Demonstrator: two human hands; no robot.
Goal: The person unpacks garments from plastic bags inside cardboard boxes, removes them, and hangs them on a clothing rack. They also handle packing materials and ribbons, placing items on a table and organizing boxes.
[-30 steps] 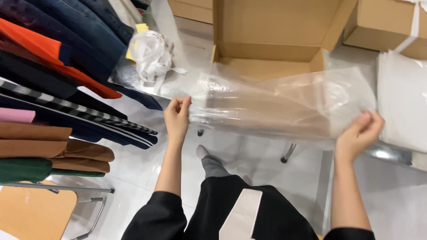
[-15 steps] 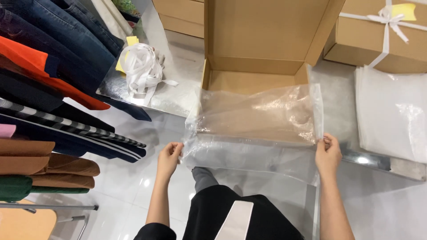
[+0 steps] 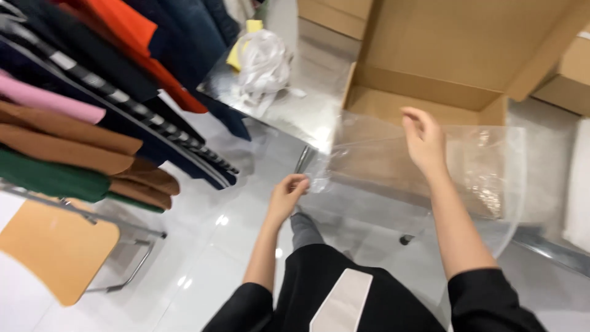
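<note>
Glossy white floor and a silvery table frame the bagging work beside hanging garments.
Left hand (image 3: 287,195) pinches a corner of the clear plastic bag (image 3: 424,163), which lies before the open brown cardboard box (image 3: 442,67). Right hand (image 3: 424,140), which gripped the bag's other edge half a second ago, now hovers open-fingered above it; next it likely needs regripping.

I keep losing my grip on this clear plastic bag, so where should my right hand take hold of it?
Judging by its pose, grip the clear plastic bag at its free right edge, coming from the right. The left hand pinches the left corner, while the right hand hovers open above the limp sheet.
</note>
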